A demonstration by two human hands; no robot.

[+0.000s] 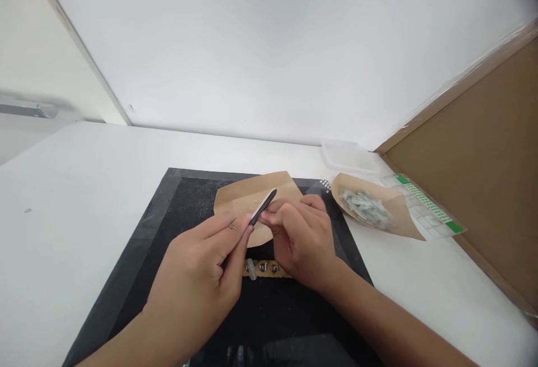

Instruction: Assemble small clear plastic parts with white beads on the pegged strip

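Note:
A slim black strip with a pale edge (265,204), its exact kind unclear, points up and to the right between my hands. My left hand (202,260) pinches its lower end between thumb and fingers. Close beside the strip, my right hand (300,238) has thumb and forefinger pressed together; whatever they pinch is too small to make out. Under the hands lies a brown strip with round metal pieces (263,266), partly covered by both hands. A small translucent piece (251,269) lies across it. Behind, a brown paper sheet (239,196) carries a few tiny bits.
A black mat (138,260) covers the middle of the white table (50,204). On the right, a brown paper tray (403,218) holds many translucent slivers, beside a clear sheet with a green edge (432,204). A clear plastic lid (348,157) lies near the wall. A brown panel (483,159) bounds the right side.

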